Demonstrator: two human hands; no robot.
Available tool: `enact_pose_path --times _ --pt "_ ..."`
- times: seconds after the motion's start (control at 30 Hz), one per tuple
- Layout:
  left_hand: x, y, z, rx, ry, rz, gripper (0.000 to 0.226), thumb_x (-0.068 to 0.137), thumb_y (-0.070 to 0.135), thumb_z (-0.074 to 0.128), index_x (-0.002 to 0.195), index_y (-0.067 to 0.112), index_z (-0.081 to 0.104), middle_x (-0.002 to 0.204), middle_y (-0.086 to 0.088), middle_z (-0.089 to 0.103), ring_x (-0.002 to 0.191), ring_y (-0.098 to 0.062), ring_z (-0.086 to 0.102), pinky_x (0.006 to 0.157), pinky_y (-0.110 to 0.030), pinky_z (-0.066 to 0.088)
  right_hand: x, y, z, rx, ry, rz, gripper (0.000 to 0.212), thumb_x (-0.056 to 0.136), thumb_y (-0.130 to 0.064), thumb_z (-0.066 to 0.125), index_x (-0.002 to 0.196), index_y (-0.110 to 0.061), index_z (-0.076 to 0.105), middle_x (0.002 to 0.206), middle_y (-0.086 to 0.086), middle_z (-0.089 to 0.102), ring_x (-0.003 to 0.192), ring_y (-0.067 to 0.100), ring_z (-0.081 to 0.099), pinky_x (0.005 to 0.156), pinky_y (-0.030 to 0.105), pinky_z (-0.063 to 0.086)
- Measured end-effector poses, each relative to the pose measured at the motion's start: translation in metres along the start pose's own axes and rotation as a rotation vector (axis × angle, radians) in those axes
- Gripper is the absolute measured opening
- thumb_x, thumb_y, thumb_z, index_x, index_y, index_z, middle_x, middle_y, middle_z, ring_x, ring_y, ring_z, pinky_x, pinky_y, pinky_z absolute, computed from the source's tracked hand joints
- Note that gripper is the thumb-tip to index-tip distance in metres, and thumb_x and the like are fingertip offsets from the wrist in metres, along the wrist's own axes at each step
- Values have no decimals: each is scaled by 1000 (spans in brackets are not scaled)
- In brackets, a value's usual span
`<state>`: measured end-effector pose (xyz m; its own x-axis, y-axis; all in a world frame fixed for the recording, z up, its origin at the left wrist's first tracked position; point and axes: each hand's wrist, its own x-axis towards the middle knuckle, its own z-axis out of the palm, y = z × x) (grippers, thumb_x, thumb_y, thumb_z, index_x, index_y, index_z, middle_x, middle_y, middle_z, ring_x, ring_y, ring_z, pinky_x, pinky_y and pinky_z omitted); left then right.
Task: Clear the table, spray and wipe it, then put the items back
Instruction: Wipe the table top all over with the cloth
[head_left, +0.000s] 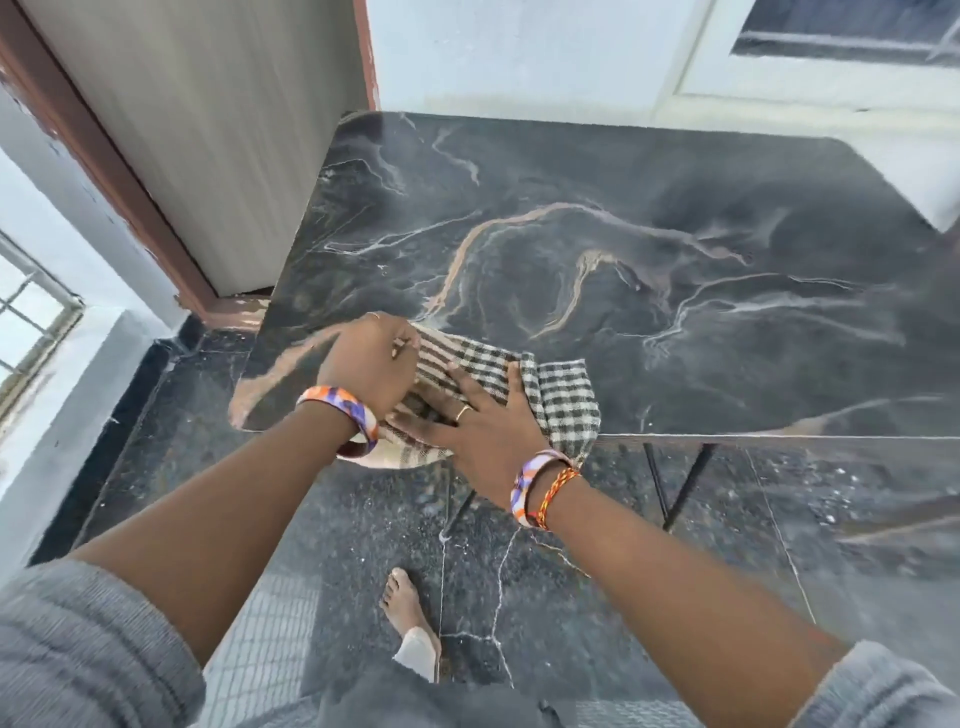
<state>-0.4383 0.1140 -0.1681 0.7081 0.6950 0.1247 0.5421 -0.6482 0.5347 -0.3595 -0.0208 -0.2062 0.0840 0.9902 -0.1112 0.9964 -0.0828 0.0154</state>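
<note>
A: Pressing down on a checked cloth (550, 395), both hands sit at the lower-left corner of the dark marbled counter (649, 270), a bit left of frame centre.

B: Right hand (480, 421) state?

A: Flat, fingers straight and spread, palm on top of the cloth. Ring on one finger. Not curled round anything.

B: Left hand (369, 361)?

A: Fingers curled, gripping the cloth's far-left edge; cloth bunches under the knuckles. Fingertips hidden, so how tight the grip is cannot be told.

B: Where exactly is the cloth?

A: On the counter at its near edge, black-and-white check. One part hangs over the edge below the left wrist, and its right corner also droops past the edge beside the right wrist.

B: Wrists?

A: Orange-purple bangle (345, 410) on the left wrist; matching bangle on the right wrist with an orange thread band (555, 493) just beside it. Grey sleeves (88, 649) pushed up both forearms, lower corners of frame.

B: Anything else?

A: Bare foot (402, 603) on the dark speckled floor (597, 582), bottom centre. Black counter legs (685, 483) under the near edge, right of centre. Brown-framed door (208, 130) upper left, white wall (493, 52) top centre, window (852, 26) upper right.
</note>
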Motion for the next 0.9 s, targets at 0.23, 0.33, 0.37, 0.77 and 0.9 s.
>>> enact_pose_path --times 0.23,0.33,0.37,0.77,0.9 --pt "18 102 67 -18 -123 307 19 85 3 52 84 -3 70 96 -17 70 97 -32 60 87 -32 43 -105 97 16 39 -22 293 78 93 -19 49 144 -51 0 160 -15 -2 149 25 -3 106 72 3" --pt "26 144 93 -35 -178 411 20 84 2 51 83 -3 70 97 -14 70 97 -29 61 86 -28 41 -145 132 19 81 -14 431 77 93 -25 52 144 -53 1 159 -18 -4 149 21 -5 109 68 1" --pt "29 159 101 -37 -187 432 21 84 2 50 85 -3 70 99 -13 70 99 -28 61 87 -27 41 -156 143 20 109 -15 471 77 92 -26 53 144 -53 3 159 -19 -3 149 21 -5 110 68 2" --pt "86 320 221 -126 -323 599 19 86 5 51 87 3 69 102 -10 69 99 -27 61 82 -22 38 -286 288 31 507 -24 906 65 87 -39 59 140 -55 23 157 -24 -1 147 19 -13 110 60 -16" --pt "107 376 257 -139 -364 668 20 84 3 50 85 4 71 101 -10 70 99 -28 61 86 -24 41 -323 341 30 649 -17 1016 53 90 -49 50 136 -59 24 157 -24 -3 147 20 -18 108 60 -20"
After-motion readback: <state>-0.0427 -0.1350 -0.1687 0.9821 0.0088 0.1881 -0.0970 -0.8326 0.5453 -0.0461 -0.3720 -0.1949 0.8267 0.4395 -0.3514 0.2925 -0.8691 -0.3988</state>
